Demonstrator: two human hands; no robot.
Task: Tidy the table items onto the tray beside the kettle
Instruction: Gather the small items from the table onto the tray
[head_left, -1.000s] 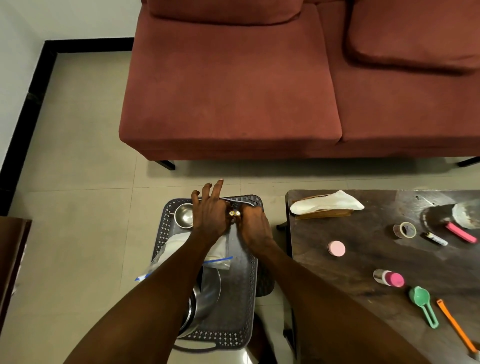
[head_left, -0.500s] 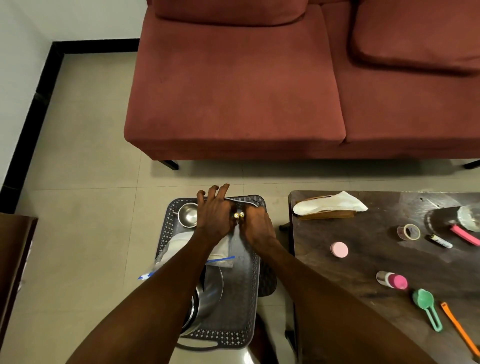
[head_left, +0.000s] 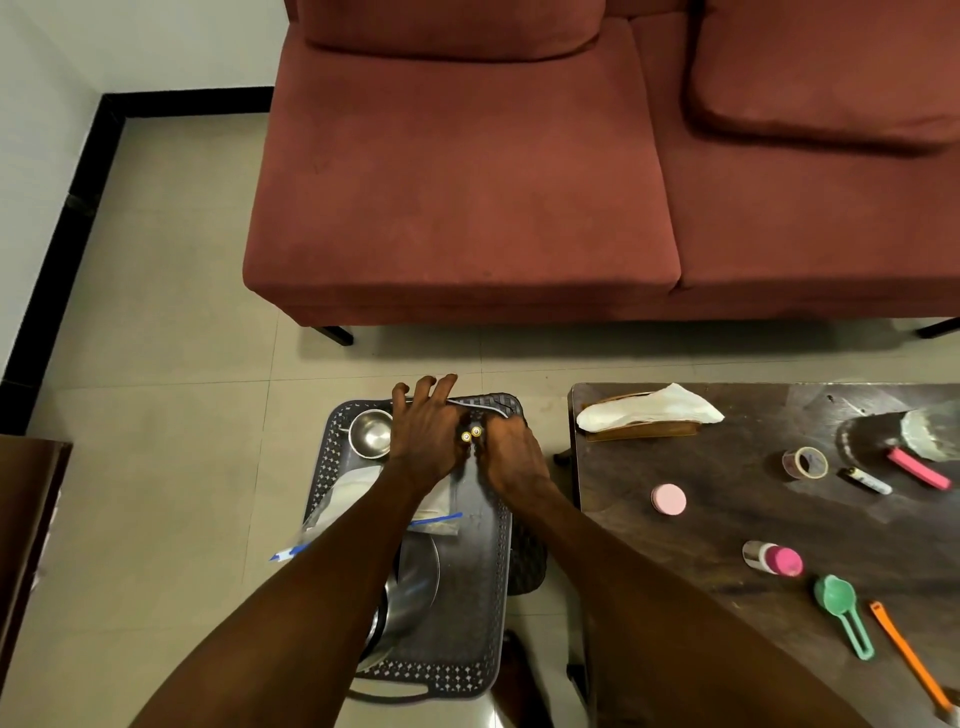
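The head view showed no writing or brand clear enough to read. A dark perforated tray (head_left: 496, 597) sat on the tiled floor (head_left: 156, 364) just left of the dark wooden table (head_left: 701, 597). Near the tray's far left corner stood a small steel bowl (head_left: 370, 434); a clear zip bag (head_left: 358, 499) with a blue strip lay behind it, partly under the left forearm, and a larger steel bowl (head_left: 415, 582) lay toward the near edge. The left hand (head_left: 426, 436) lay with fingers spread over the tray's far edge. Touching it, the right hand (head_left: 511, 457) was curled round two batteries (head_left: 471, 434), whose brass ends showed between the hands. On the table lay a tissue holder (head_left: 644, 415) at the far left corner, then a pink round lid (head_left: 668, 499), a pink-capped bottle (head_left: 772, 558), a tape roll (head_left: 805, 462), a green scoop (head_left: 844, 613) and an orange tool (head_left: 909, 660). A red sofa (head_left: 519, 182) stood beyond.
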